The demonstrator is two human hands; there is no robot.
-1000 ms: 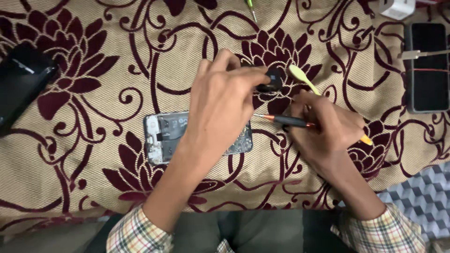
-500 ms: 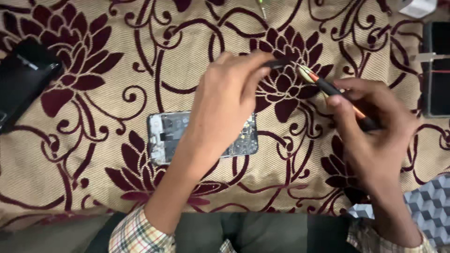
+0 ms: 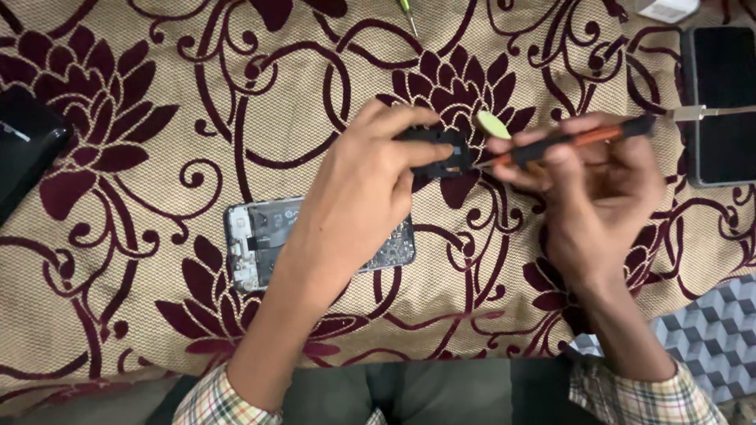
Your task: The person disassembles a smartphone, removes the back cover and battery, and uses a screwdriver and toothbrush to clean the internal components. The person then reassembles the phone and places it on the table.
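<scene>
My left hand (image 3: 370, 185) pinches a small black plastic part (image 3: 441, 153) above a beige cloth with maroon flowers (image 3: 157, 118). In my right hand (image 3: 598, 189) I grip a black and orange screwdriver (image 3: 579, 138), its tip touching the black part. A yellow-green pick (image 3: 494, 124) sticks up between my right fingers. Under my left forearm lies an opened phone (image 3: 268, 240) with its circuit boards showing, partly hidden by the arm.
A black phone (image 3: 720, 102) with a cable plugged in lies at the right edge. Another dark device (image 3: 24, 149) sits at the left edge. A green-handled tool (image 3: 407, 12) lies at the top. A grey patterned fabric (image 3: 709, 330) shows at lower right.
Both hands have lifted off the opened phone and come together above it. The screwdriver swung from pointing down at the phone to lying nearly level against the black part.
</scene>
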